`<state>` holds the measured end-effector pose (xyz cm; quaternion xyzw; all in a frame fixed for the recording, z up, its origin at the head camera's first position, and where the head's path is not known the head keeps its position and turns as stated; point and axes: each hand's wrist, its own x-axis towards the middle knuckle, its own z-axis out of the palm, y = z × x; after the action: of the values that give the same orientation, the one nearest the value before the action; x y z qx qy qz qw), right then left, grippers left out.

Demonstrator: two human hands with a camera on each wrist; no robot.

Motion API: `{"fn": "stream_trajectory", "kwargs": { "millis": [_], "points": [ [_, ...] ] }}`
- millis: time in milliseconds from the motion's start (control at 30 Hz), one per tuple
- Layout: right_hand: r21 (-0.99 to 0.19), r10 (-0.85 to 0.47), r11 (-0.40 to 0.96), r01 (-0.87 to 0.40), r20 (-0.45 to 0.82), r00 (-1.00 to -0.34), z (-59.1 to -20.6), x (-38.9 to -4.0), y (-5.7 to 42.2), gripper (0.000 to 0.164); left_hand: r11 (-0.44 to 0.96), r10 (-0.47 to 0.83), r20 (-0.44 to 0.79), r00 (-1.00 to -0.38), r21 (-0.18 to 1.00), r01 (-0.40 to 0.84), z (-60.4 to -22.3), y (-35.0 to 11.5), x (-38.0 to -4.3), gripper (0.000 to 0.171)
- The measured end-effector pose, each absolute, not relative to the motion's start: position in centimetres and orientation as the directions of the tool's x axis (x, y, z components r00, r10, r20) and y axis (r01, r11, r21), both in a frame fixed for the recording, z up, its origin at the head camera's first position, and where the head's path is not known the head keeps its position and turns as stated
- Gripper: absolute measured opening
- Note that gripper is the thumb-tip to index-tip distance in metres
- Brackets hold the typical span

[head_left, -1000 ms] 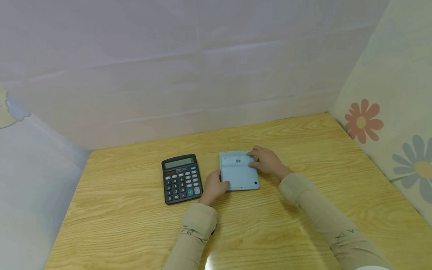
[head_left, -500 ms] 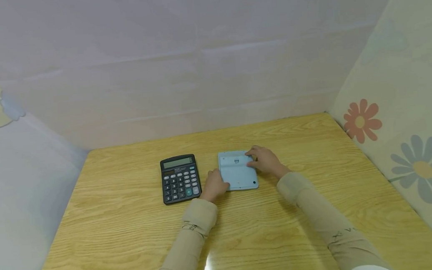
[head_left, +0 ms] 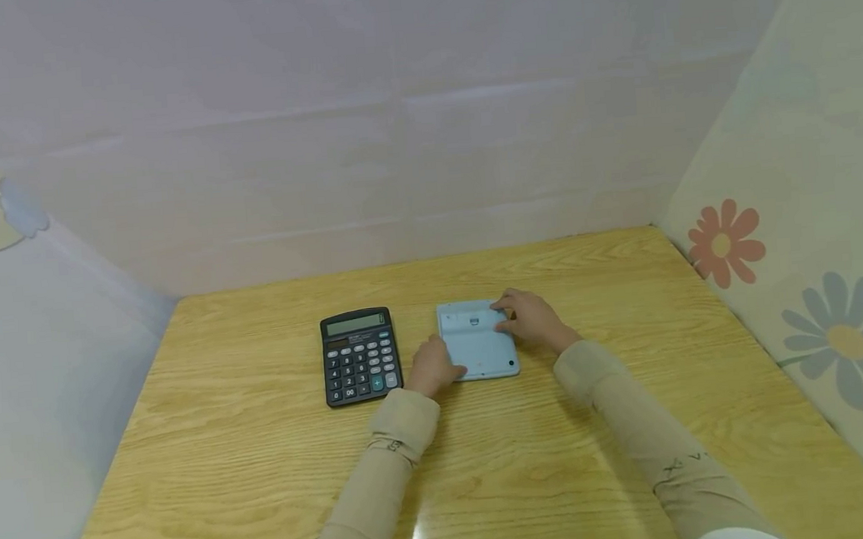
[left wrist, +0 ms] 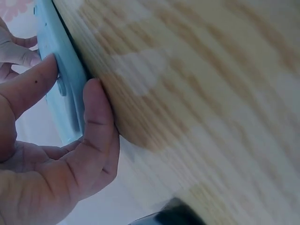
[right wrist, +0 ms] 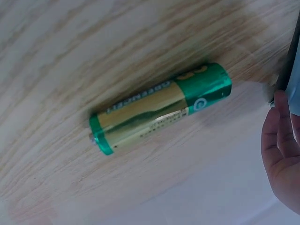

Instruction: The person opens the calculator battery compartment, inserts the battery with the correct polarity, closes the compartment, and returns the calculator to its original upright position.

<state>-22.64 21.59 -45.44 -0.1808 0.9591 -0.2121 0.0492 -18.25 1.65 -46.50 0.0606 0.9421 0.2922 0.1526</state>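
A light blue calculator (head_left: pixel 475 352) lies back side up on the table, a small latch near its far edge and a dark screw hole at its near right corner. My left hand (head_left: pixel 432 368) grips its left edge, thumb over the back and fingers along the side, as the left wrist view confirms. At the upper right my right hand (head_left: pixel 531 319) holds the opposite edge, thumb and fingertip on the back. Close to the right wrist camera, a green and gold battery (right wrist: pixel 159 108) lies on the table; the head view does not show it.
A black desk calculator (head_left: pixel 362 358) lies face up just left of my left hand. The wooden table (head_left: pixel 251 482) meets a pale wall (head_left: pixel 395 172) at the back. Flower-patterned sheeting (head_left: pixel 801 294) borders the right side.
My left hand has shifted slightly to the right, its thumb a little farther along the blue calculator's near edge. My right hand stays at the right edge.
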Motion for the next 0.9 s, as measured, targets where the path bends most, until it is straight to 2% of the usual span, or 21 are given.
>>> {"fn": "stream_trajectory", "kwargs": {
  "millis": [167, 467, 700, 900],
  "points": [
    [-0.428, -0.37, 0.84, -0.333, -0.003, -0.929, -45.7, -22.7, 21.6, 0.04, 0.82, 0.199, -0.255, -0.946, 0.572, 0.018, -46.6, 1.6, -18.4, 0.067],
    [-0.336, -0.37, 0.879, -0.337, -0.037, -0.928, -45.5, -22.8, 20.9, 0.04, 0.817, 0.19, -0.268, -0.944, 0.577, 0.001, -47.1, 1.5, -18.8, 0.069],
    [-0.331, -0.401, 0.854, -0.401, 0.072, -0.913, -45.5, -22.8, 19.7, 0.028, 0.814, 0.2, -0.266, -0.943, 0.581, 0.009, -46.9, 1.4, -18.9, 0.072],
    [-0.333, -0.436, 0.831, -0.445, 0.107, -0.894, -45.4, -22.8, 18.8, 0.027, 0.817, 0.203, -0.271, -0.941, 0.577, 0.009, -47.0, 1.3, -18.9, 0.074]
  ]
}}
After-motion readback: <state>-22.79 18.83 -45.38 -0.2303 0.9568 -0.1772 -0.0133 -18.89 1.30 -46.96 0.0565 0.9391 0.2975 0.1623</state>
